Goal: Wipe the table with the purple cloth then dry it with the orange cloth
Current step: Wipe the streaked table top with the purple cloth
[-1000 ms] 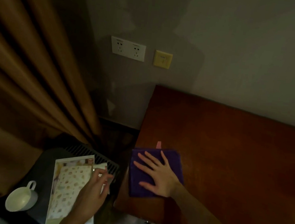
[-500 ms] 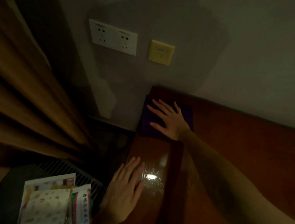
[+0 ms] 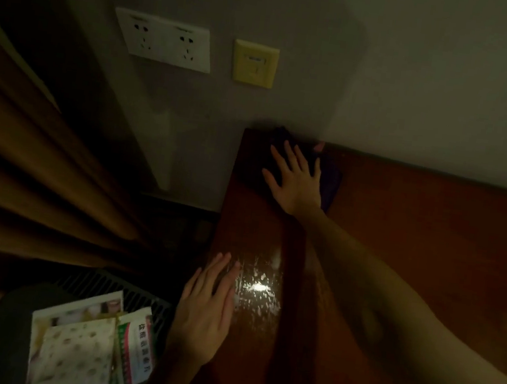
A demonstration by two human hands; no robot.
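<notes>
The right hand (image 3: 296,181), fingers spread flat, pressed the purple cloth (image 3: 330,182) at the bench's (image 3: 416,231) upper-centre corner — soft, light, best handled by palm pressure.

table (image 3: 415,243) red-brown | cloth (image 3: 331,185) purple | curtain (image 3: 41,166) tan | sockets (image 3: 164,40) white

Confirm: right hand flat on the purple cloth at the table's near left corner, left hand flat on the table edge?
Not quite. In the head view the right hand presses the purple cloth at the far left corner, against the wall. The left hand does lie flat on the table edge.
</notes>
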